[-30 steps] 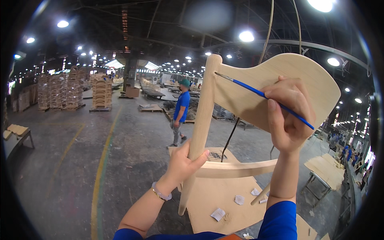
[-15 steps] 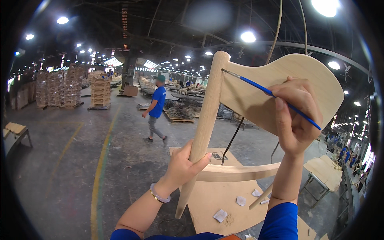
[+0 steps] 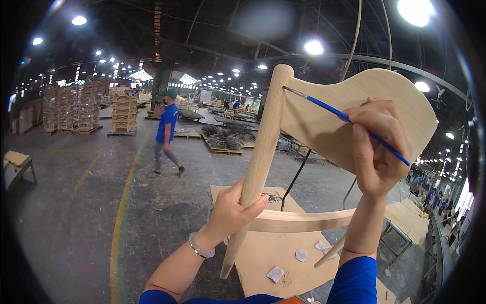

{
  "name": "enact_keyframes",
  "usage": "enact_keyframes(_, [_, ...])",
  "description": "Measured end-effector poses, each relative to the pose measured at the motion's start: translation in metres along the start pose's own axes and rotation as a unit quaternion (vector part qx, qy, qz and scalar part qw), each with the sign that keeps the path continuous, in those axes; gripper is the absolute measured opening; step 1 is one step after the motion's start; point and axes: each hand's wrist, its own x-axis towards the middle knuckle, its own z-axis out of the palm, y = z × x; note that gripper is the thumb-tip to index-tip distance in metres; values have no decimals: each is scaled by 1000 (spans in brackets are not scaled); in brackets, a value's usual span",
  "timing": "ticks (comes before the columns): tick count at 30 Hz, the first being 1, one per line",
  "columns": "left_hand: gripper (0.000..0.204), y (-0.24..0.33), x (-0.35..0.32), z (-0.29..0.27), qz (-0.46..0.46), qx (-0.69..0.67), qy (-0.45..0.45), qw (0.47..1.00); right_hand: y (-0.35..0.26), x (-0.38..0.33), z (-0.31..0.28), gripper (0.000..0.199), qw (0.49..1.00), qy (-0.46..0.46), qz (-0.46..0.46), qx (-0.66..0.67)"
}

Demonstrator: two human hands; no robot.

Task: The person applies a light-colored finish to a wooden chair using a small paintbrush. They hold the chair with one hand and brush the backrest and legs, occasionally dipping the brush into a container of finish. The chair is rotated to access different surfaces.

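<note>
A pale wooden chair frame (image 3: 266, 134) is held up before me, its round post tilted and its curved back panel (image 3: 331, 101) to the right. My left hand (image 3: 235, 207) is closed round the lower part of the post. In my right hand (image 3: 379, 139) is a thin paintbrush (image 3: 324, 105) with a blue handle, pinched between thumb and fingers. Its dark tip touches the joint where the post meets the back panel. Below, a curved wooden rail (image 3: 304, 221) runs from the post toward my right forearm, which hides its far end.
Beneath the frame lies a flat tan board (image 3: 258, 258) with crumpled white pieces (image 3: 275, 274) on it. A person in a blue shirt (image 3: 166, 129) walks at mid-left. Stacked chair parts (image 3: 124, 114) stand on pallets behind. Another board-topped table (image 3: 409, 218) is at right.
The walking person has moved left across the floor. My hands keep their grips, and the brush tip stays at the joint.
</note>
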Motion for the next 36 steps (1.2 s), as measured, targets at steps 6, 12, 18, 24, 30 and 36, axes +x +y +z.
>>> enact_keyframes(6, [37,-6,-1,1,11,3,-3,1000,1,-2,2,18,1000,-4,-5,-4])
enact_keyframes(12, [37,-6,-3,2,18,2,0,1000,2,-2,2,18,1000,-2,-5,2])
enact_keyframes(18, [38,2,-5,2,8,13,1,1000,1,-2,1,18,1000,-1,-8,7])
enact_keyframes(24, [38,10,-7,-1,-11,28,7,1000,0,1,2,19,1000,2,-4,19])
enact_keyframes(30, [39,14,-11,-6,-5,38,19,999,-1,4,5,18,999,17,0,33])
enact_keyframes(36, [41,17,-13,-8,-4,31,22,999,-2,6,5,19,999,14,-7,32])
